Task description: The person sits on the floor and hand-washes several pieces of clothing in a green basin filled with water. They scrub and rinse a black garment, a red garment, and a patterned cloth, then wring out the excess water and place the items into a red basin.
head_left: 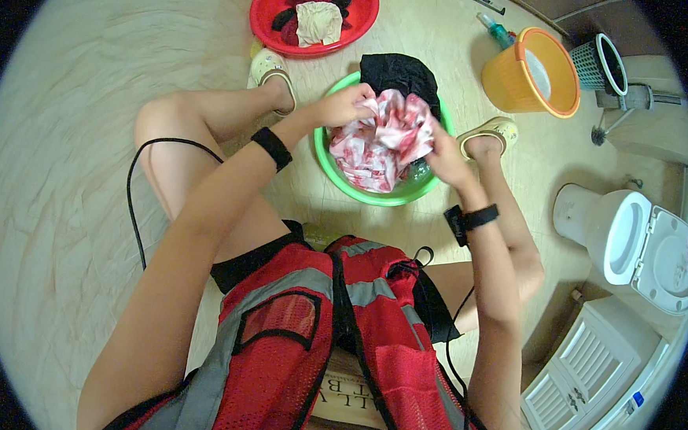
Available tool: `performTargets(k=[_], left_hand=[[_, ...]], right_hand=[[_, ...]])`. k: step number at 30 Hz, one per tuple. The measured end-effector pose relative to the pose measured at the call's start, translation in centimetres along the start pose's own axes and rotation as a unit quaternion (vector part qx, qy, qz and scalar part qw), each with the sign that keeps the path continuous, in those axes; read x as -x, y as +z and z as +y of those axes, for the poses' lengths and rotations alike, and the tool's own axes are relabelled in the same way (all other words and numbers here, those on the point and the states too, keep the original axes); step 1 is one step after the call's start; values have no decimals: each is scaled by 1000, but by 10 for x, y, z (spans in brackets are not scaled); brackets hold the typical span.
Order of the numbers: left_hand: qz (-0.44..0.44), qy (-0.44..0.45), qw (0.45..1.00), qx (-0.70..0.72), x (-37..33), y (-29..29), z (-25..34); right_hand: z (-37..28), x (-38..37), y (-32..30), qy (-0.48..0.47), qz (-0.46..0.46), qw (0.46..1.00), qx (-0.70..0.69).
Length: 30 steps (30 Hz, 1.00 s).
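A wet-looking white cloth with red patterning (363, 159) lies bunched in a round green basin (325, 160) on the floor before me. Part of it is lifted between my two hands. My left hand (344, 105) grips the cloth at its upper left, fingers closed. On the right, my right hand (447, 155) is closed on the raised bunch, its fingers partly hidden and slightly blurred. A black cloth (400, 73) hangs over the basin's far rim. Some greyish water shows inside the basin near my right hand.
Beyond to the left stands a red basin (263, 22) with dark red, black and cream cloths. An orange bucket (504, 76), a green bottle (493, 29) and a slatted basket (589, 66) are at far right. A toilet (623, 237) and white cabinet (587, 364) stand at right.
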<state>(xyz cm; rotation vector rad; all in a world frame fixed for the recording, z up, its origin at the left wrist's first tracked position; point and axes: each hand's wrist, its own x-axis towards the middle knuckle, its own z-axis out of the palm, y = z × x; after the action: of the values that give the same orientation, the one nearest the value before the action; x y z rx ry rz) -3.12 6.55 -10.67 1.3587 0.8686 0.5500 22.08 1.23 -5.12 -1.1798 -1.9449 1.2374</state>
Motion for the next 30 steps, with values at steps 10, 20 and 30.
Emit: performTargets(k=[10,20,30], left_hand=[[-3,-91,863,-498,17,76,-58],[-96,-245,811,-522,2,103,-135],[-137,-304,816,-472,-21,104,-228]], right_hand=[[96,32,108,221,-154,887,375],[138,41,147,326,-261,850,322],[191,37,174,370,-285,858,215]])
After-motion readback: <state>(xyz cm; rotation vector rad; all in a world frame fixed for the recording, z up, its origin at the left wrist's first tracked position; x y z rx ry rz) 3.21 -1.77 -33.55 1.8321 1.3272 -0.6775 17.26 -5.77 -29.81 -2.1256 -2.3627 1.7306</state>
